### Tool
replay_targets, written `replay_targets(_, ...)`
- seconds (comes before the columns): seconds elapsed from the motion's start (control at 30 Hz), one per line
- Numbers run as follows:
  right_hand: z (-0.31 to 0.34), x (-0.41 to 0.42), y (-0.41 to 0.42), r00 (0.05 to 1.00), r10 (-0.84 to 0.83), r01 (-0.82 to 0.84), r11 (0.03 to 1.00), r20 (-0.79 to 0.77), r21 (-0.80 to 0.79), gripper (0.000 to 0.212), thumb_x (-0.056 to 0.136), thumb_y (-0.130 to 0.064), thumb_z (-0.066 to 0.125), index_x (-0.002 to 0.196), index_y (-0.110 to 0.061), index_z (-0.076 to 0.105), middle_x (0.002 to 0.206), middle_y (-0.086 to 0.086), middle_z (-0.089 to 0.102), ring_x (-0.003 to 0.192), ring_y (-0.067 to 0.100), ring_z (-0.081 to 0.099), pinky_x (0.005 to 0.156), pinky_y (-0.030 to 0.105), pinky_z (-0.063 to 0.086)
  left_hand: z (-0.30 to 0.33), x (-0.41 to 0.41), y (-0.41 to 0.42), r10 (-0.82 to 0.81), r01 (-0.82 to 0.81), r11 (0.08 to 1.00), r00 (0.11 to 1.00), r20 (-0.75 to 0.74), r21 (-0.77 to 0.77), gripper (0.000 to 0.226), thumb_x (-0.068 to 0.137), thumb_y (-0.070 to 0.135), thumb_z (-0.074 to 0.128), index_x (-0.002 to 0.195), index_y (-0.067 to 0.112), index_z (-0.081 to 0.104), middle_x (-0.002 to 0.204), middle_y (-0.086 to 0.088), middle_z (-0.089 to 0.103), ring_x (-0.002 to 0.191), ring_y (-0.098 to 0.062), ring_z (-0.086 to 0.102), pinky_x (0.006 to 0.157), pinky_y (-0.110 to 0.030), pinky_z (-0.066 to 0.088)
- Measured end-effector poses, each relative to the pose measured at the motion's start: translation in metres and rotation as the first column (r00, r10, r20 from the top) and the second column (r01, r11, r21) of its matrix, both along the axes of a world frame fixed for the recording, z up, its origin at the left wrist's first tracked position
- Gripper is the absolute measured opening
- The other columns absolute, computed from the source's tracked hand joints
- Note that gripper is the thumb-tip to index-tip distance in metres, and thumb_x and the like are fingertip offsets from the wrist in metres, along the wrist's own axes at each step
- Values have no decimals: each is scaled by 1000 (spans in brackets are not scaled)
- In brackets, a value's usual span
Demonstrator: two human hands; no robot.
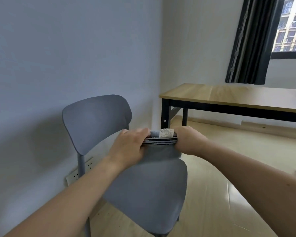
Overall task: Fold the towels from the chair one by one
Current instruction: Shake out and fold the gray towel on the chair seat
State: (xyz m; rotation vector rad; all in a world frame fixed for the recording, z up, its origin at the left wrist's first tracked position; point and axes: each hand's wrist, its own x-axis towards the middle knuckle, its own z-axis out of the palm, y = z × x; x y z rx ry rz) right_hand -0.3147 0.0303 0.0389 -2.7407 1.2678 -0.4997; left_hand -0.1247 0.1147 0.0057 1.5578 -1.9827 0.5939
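Now left hand point(128, 147) and right hand point(189, 141) grip the folded gray towel point(159, 149) over the chair point(149, 194); best keep edges aligned.

Your left hand point(129, 147) and your right hand point(189, 140) are both bare, with no gloves, rings or bands showing on them. Your wrists carry no watch or bracelet, and both forearms are uncovered all the way to the lower edge of the view, so no sleeve or cuff shows. The fingers are short-nailed where a nail can be made out on the left one, though the picture is too soft to tell more.
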Motion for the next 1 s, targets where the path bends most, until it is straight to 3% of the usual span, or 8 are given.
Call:
replay_targets(0.1,-36,3,0,998,56,-53,962,4,-266,10,83,-11,54,91,-17,52,97,0,56,91,21,54,72,28,43,-25,6,-9,128,-111,991,956,263,-78,46,59,4,68,97,21,47,69,4,60,59,-25,56,62,-32,41)
replay_targets(0.2,-107,4,22,940,121,-151,986,-320,-71,19,84,-13,54,103,-17,52,109,4,60,101,26,56,78,32,42,-72,-6,5,78,-210,916,930,360,342,28,69,11,67,96,17,60,95,-3,63,86,-25,61,74,-33,45)
replay_targets(0.3,-148,7,31,838,213,-120,970,-502,211,16,85,-14,52,101,-16,54,113,10,61,95,29,58,75,35,46,-114,-9,22,56,-163,568,985,160,806,23,81,23,57,103,18,60,112,-3,58,99,-25,57,81,-34,45)
replay_targets(0.47,-138,10,12,905,188,-26,920,-382,392,41,80,-34,67,116,-21,54,116,0,60,105,23,56,82,29,45,-107,15,13,188,9,455,976,-106,890,12,84,38,57,89,27,54,92,5,60,85,-16,57,74,-32,43)
replay_targets(0.6,-131,4,-7,981,84,48,766,-174,640,19,88,-40,61,92,-26,48,96,-7,53,94,16,50,72,23,40,-118,27,-3,349,87,498,891,-291,863,12,87,41,52,84,30,50,88,5,57,81,-14,53,73,-31,40)
replay_targets(0.67,-133,4,-17,996,-24,80,697,-88,713,23,92,-43,56,100,-22,52,102,-3,56,99,17,53,79,25,44,-126,30,-17,459,56,546,815,-354,836,18,87,45,52,83,28,50,93,3,59,87,-16,57,76,-32,45)
replay_targets(0.8,-151,19,-33,975,-156,222,744,-159,631,44,95,-49,44,117,-11,49,113,6,55,104,22,54,86,31,43,-145,28,-39,633,0,557,647,-425,830,31,90,47,49,105,20,52,111,-6,57,102,-28,58,64,-32,57)
replay_targets(1.0,-175,38,-47,943,-306,322,728,-134,606,51,97,-48,39,126,-6,42,117,12,56,93,24,52,75,30,41,-171,27,-60,695,-78,606,536,-480,791,55,95,44,46,131,4,35,137,-10,48,127,-29,45,98,-32,36)
